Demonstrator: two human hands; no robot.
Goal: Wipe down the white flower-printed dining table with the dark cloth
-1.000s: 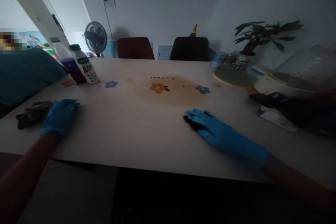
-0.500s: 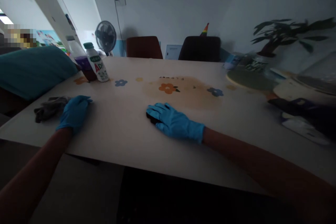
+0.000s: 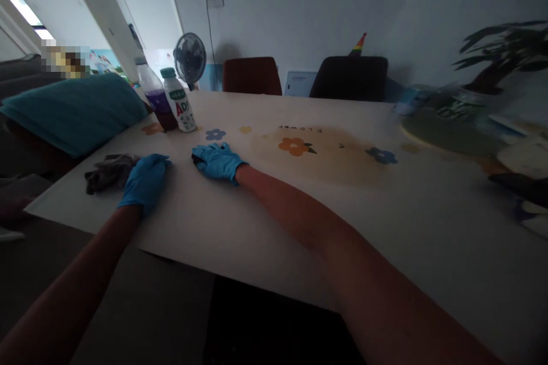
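Right hand [image 3: 218, 161] is moved leftward across table [image 3: 299, 211]; fingers are curled over small dark object [image 3: 196, 158], possibly cloth; left hand [image 3: 144, 179] is laid open beside grey rag [image 3: 107, 168].

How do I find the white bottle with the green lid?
On the big flowery table, look at the far left corner, before the fan. Two bottles stand there; the white bottle has a green cap and red letters, while its neighbour, the clear bottle, holds purple liquid.
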